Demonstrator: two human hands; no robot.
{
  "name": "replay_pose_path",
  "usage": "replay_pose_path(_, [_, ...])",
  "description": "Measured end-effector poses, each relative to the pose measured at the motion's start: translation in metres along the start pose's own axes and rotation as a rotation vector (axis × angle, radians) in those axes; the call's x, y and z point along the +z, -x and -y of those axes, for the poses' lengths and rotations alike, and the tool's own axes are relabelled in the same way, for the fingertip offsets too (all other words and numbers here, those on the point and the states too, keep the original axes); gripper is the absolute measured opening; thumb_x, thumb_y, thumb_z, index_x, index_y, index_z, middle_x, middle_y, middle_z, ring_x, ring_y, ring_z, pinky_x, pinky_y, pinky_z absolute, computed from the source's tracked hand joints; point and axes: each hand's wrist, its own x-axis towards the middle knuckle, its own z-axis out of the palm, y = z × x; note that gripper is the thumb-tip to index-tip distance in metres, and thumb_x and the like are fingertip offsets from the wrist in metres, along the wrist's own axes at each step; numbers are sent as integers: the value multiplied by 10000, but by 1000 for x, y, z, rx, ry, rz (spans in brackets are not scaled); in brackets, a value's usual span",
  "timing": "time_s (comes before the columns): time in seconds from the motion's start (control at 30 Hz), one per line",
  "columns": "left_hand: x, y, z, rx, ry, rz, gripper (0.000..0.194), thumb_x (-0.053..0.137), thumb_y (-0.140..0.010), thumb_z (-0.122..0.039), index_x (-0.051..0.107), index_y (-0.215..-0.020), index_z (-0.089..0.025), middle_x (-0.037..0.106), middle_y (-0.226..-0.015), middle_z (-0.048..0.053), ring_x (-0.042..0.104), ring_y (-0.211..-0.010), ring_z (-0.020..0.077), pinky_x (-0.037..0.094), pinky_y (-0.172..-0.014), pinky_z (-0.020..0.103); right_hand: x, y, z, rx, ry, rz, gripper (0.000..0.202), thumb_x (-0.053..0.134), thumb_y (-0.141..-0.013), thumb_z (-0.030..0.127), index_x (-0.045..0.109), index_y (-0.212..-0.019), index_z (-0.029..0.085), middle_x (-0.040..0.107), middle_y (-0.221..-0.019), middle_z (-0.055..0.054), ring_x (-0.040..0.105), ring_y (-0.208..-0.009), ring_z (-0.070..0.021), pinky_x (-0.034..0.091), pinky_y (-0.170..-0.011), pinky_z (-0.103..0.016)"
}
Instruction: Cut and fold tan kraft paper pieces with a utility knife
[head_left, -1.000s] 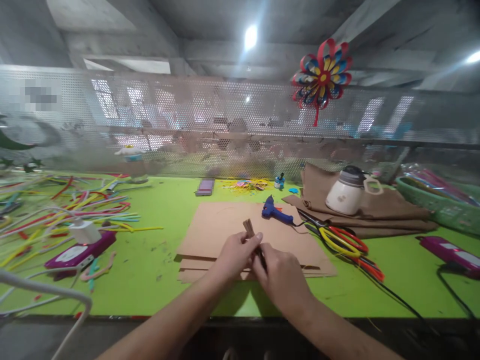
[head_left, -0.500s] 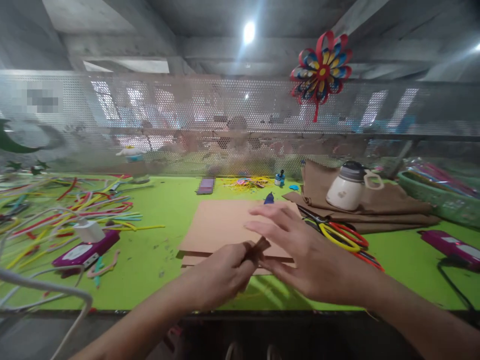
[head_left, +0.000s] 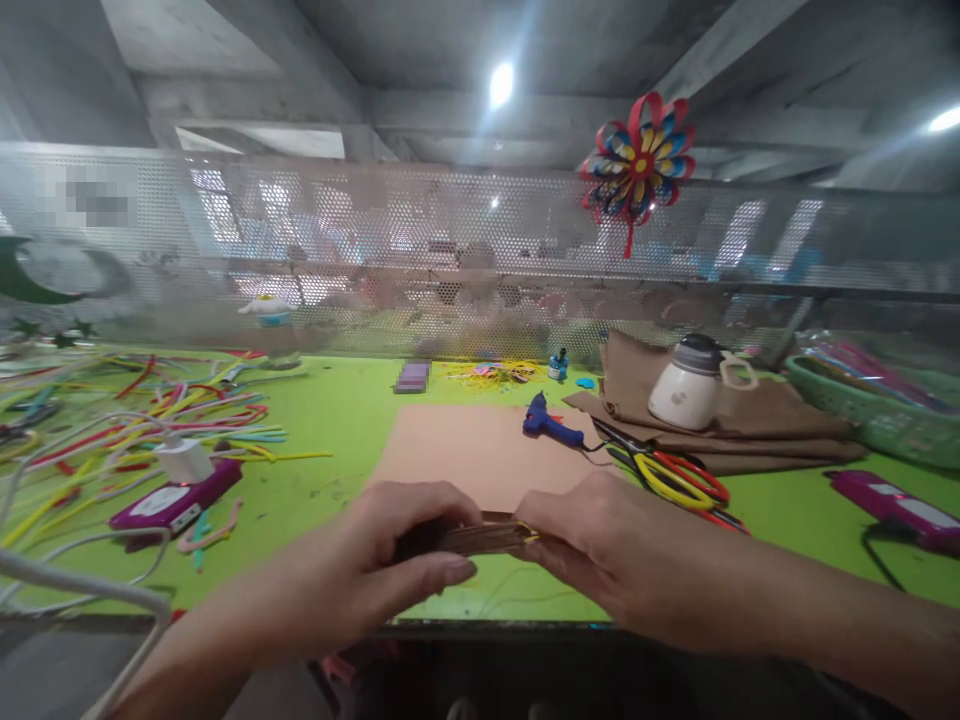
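A thin brown bundle with layered edges, like stacked strips (head_left: 484,540), is held level between both hands near the table's front edge. My left hand (head_left: 390,555) is closed on its left part, with the thumb below and the fingers curled over the top. At the right end my right hand (head_left: 592,545) pinches the bundle, where a thin yellow band (head_left: 529,530) shows by the fingertips. Behind the hands lies a light brown cardboard sheet (head_left: 450,450), with a blue glue gun (head_left: 553,424) on its right part.
Scissors with yellow and red handles (head_left: 679,482) lie right of the cardboard. Behind them a white jug (head_left: 684,385) stands on folded brown cloth (head_left: 780,430). Coloured pipe cleaners (head_left: 187,400), a purple power strip (head_left: 161,505) and a white cable (head_left: 90,572) occupy the left.
Both hands have come lower and nearer the front edge. The bundle has turned from slanted to level, and the right fingers have closed on its end. The glue gun is now uncovered.
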Motion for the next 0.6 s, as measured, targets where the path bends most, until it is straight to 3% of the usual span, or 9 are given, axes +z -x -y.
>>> replay_pose_path(0.13, [-23,12,21,69,-131,-120,263,500,-944,-357,649,-1151,-294,700,-1024,2,622,-889,166,469,-777,231,-3,-6,8,-32,-86,-64,207,503,-956,361,619,-923,193,626,-735,-17,484,-623,-133,276,-540,-246])
replay_pose_path(0.2, [-41,20,32,49,-106,-261,305,491,-941,-348,617,-1212,-291,693,-837,-15,603,-705,127,465,-640,207,-8,-13,9,-45,-224,-66,210,505,-955,339,646,-998,189,629,-755,-20,502,-644,-133,318,-559,-242])
replay_pose_path(0.27, [-59,26,40,-17,22,-379,279,465,-943,-361,631,-1137,-251,628,-660,-42,537,-558,98,419,-518,186,-15,-19,8,-27,-429,-36,270,458,-976,331,669,-1015,168,571,-631,11,469,-562,-113,339,-536,-236])
replay_pose_path(0.37, [-85,30,40,-79,150,-383,277,464,-920,-438,638,-877,-227,550,-570,-56,455,-461,81,342,-421,176,-24,-25,3,-10,-719,-2,328,428,-988,349,672,-1004,131,457,-489,63,378,-449,-87,339,-489,-235])
replay_pose_path(0.43, [-101,26,32,-58,115,-345,302,475,-898,-484,630,-826,-235,530,-548,-63,409,-435,76,303,-395,174,-32,-23,-1,-41,-805,-44,327,431,-993,357,669,-1014,134,461,-492,68,358,-434,-78,344,-491,-240])
replay_pose_path(0.57, [-125,-4,9,-26,-67,-213,369,449,-910,-512,630,-789,-214,555,-587,-51,412,-483,86,328,-439,183,-47,-10,-17,-77,-723,-184,315,431,-995,378,678,-986,181,439,-507,75,358,-443,-78,378,-562,-259])
replay_pose_path(0.6, [-126,-16,6,-20,-136,-220,352,447,-912,-500,643,-870,-211,567,-618,-48,452,-523,97,357,-468,189,-48,-6,-24,-60,-666,-211,328,432,-992,391,681,-940,183,427,-505,73,355,-444,-80,376,-564,-262])
